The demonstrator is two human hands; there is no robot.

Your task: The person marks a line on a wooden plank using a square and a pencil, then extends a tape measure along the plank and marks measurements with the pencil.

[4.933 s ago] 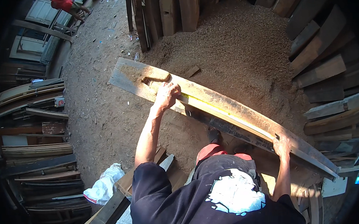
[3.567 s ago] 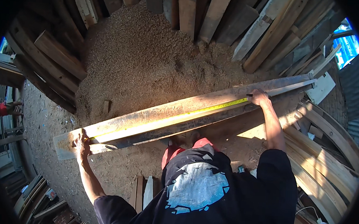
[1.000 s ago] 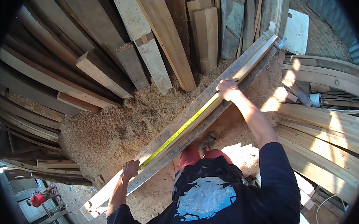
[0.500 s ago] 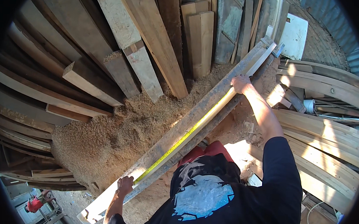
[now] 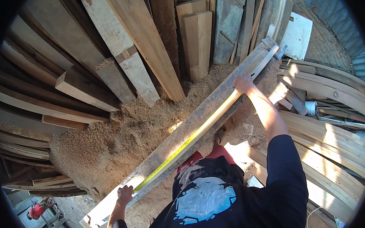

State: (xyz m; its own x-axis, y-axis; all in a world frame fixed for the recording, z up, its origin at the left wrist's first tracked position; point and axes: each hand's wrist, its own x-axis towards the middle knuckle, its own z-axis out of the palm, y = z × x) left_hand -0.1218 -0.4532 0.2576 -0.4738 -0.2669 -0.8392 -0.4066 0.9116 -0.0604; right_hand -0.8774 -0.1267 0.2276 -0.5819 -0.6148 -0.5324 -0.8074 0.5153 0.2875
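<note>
Left hand (image 5: 124,192) pinches the yellow tape measure (image 5: 189,139) near the plank's (image 5: 199,115) lower end; right hand (image 5: 244,83) presses it flat near the upper end. The plank now runs steeper than a moment ago, tape stretched along it. Sawdust (image 5: 119,139) lies open leftward; leaning boards (image 5: 124,49) crowd beyond

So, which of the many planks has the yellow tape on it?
The long grey plank lying slantwise over the sawdust, with both hands on it; the tape runs along it. The others lean or lie stacked, bare.
</note>
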